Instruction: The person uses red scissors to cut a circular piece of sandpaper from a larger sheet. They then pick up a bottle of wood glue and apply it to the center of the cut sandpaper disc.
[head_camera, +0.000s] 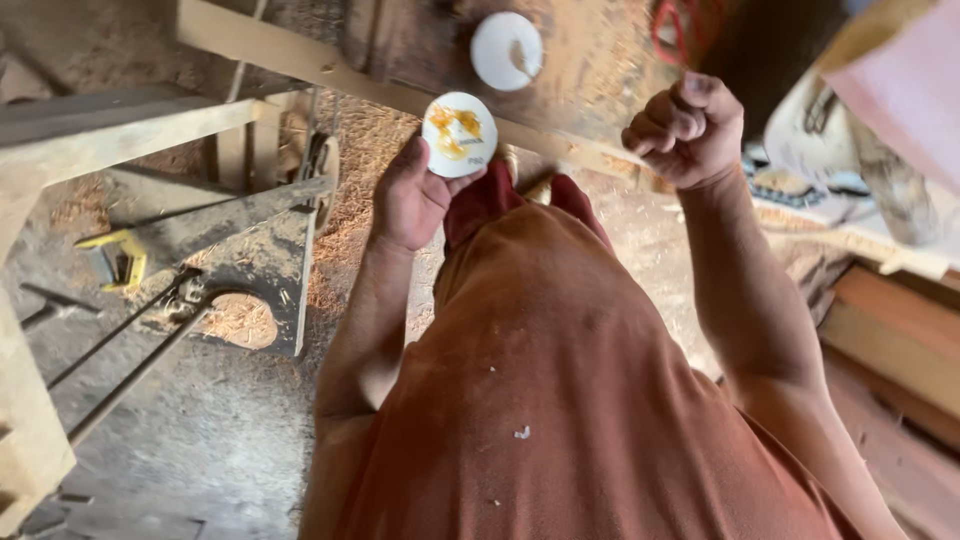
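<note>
Above the knees — left hand (408, 195) grip clamped on white lid (459, 134) | right hand (688, 130) fisted, contents hidden — round tub (506, 50) blurred

You have two bare hands in view: your left hand (408, 195) and your right hand (688, 128). You can count two white round lids: one lid smeared with yellow glue (459, 133) in your left grip, and one plain white lid (506, 50) lying on the sawdust-covered worktop (590, 70). There is one long wooden batten (300, 62) running across, one yellow-handled tool (118, 256) on the floor at the left, and one red cord (672, 25) near the top.
</note>
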